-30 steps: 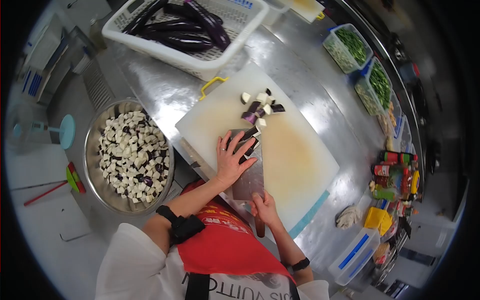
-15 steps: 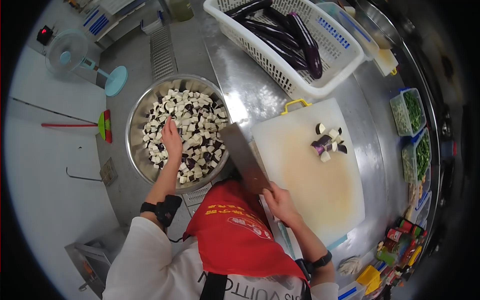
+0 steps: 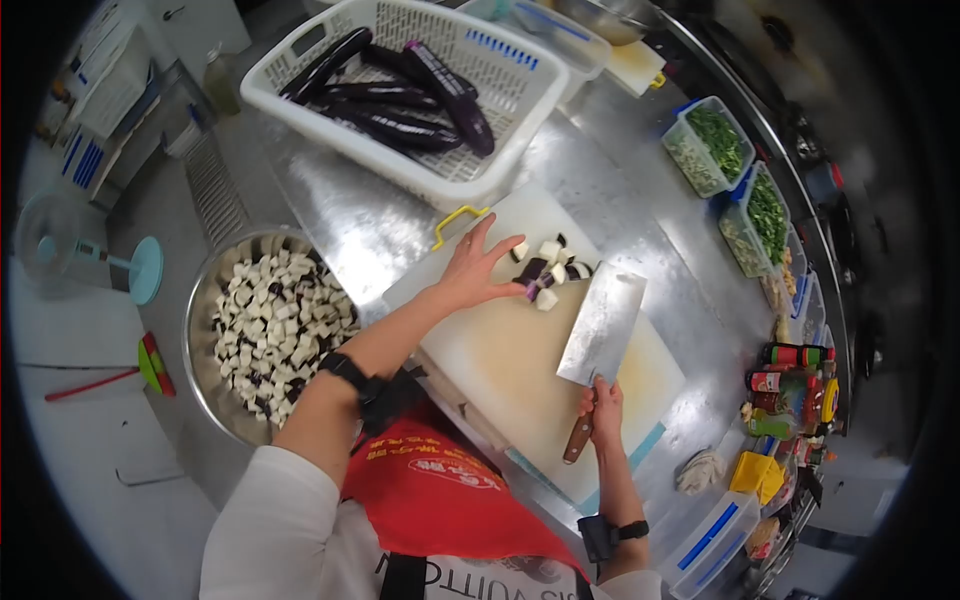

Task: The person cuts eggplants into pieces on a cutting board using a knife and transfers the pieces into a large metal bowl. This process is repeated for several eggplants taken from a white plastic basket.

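Observation:
My left hand [image 3: 470, 268] reaches over the white cutting board [image 3: 480, 345], fingers spread at the left side of a small pile of eggplant chunks [image 3: 545, 275]. In my right hand [image 3: 603, 412] is the wooden handle of a cleaver [image 3: 606, 325], its broad blade over the board just right of the chunks. A large steel bowl [image 3: 197, 365] full of white and purple eggplant cubes [image 3: 275, 335] stands left of the board, partly hidden by my left arm.
Whole eggplants [image 3: 400, 95] lie in a white basket [image 3: 500, 180] behind the board. Tubs of chopped greens [image 3: 715, 140], bottles [image 3: 790, 380], a crumpled cloth [image 3: 700, 470] and a clear container [image 3: 715, 540] stand on the right. A fan [image 3: 145, 270] is at far left.
My left hand has moved from above the bowl to the chunks on the board. My right hand has brought the cleaver from the board's left edge to over it. The view has turned rightward.

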Available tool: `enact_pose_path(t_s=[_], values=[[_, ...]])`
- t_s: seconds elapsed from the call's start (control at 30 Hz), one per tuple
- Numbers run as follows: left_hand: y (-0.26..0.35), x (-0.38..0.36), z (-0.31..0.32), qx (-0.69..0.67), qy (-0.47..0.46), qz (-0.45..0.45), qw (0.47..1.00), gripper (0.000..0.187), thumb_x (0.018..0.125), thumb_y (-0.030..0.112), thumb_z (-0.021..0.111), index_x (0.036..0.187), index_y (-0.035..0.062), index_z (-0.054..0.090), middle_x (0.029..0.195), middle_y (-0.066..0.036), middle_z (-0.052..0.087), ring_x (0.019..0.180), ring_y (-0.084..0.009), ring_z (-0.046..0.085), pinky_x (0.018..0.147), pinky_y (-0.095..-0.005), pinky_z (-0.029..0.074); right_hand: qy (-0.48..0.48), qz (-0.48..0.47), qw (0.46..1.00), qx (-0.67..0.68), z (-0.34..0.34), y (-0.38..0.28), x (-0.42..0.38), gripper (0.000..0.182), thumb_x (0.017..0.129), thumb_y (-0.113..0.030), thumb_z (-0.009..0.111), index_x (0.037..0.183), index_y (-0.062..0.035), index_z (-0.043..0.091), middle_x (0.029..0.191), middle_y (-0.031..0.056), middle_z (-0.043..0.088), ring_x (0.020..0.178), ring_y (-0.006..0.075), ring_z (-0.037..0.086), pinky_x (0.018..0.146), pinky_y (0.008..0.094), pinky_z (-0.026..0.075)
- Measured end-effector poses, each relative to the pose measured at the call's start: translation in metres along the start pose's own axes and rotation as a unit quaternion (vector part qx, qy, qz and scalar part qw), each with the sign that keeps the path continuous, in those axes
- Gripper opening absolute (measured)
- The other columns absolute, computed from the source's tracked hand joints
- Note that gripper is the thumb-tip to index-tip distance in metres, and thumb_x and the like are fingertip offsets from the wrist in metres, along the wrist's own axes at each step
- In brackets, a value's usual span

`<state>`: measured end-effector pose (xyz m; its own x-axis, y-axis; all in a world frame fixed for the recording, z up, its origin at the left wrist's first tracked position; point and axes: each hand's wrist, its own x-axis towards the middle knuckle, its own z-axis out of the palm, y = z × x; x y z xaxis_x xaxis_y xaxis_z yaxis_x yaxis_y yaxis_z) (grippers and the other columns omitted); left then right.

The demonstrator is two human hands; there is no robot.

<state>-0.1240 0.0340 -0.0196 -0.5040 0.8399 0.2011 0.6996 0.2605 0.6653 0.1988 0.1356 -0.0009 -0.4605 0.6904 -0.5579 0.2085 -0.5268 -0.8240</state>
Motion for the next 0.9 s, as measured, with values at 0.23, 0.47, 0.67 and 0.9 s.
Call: enact_pose_path(t_s=[0.23,0.47,0.67,0.9], values=[[0.032,0.083,0.055,0.062,-0.144,-0.01,0.988,0.084,0.07,0.074,0.062,0.14,0.0316,0.045,0.149,-0.014,0.035,0.14,-0.0417,0.024,0.112,-0.064,0.01,0.035,0.009,0.995,0.093,0.008,-0.01,0.011,0.008,0.097,-0.017,0.048,0.095,-0.0104,0.044,0.064,-0.0002,0.045,0.049,0.0073,0.04,0.042,0.0241,0.037],[0.022,0.054,0.055,0.035,-0.181,0.103,0.977,0.083,0.067,0.07,0.067,0.137,0.0296,0.05,0.148,-0.01,0.038,0.139,-0.0419,0.026,0.112,-0.0629,0.013,-0.02,0.056,0.998,0.007,-0.003,-0.016,0.027,0.007,0.097,-0.015,0.048,0.095,-0.009,0.044,0.064,0.0005,0.046,0.048,0.008,0.042,0.042,0.0249,0.038],[0.037,0.0,0.052,0.036,-0.024,0.096,0.994,0.091,0.062,0.063,0.075,0.137,0.0194,0.047,0.149,-0.011,0.034,0.136,-0.0434,0.028,0.11,-0.0615,0.02,-0.126,0.057,0.989,-0.061,0.025,-0.003,0.019,0.009,0.097,-0.016,0.049,0.096,-0.0078,0.048,0.064,0.0004,0.049,0.048,0.009,0.045,0.044,0.0255,0.04],[0.034,-0.058,0.057,-0.08,0.116,-0.034,0.989,0.077,0.07,0.044,0.078,0.134,0.0133,0.049,0.147,-0.015,0.036,0.138,-0.0362,0.029,0.112,-0.0556,0.021,-0.174,0.059,0.979,-0.094,0.065,0.027,-0.009,0.009,0.098,-0.016,0.048,0.099,-0.0076,0.048,0.067,0.0022,0.051,0.049,0.0108,0.047,0.045,0.0265,0.041]])
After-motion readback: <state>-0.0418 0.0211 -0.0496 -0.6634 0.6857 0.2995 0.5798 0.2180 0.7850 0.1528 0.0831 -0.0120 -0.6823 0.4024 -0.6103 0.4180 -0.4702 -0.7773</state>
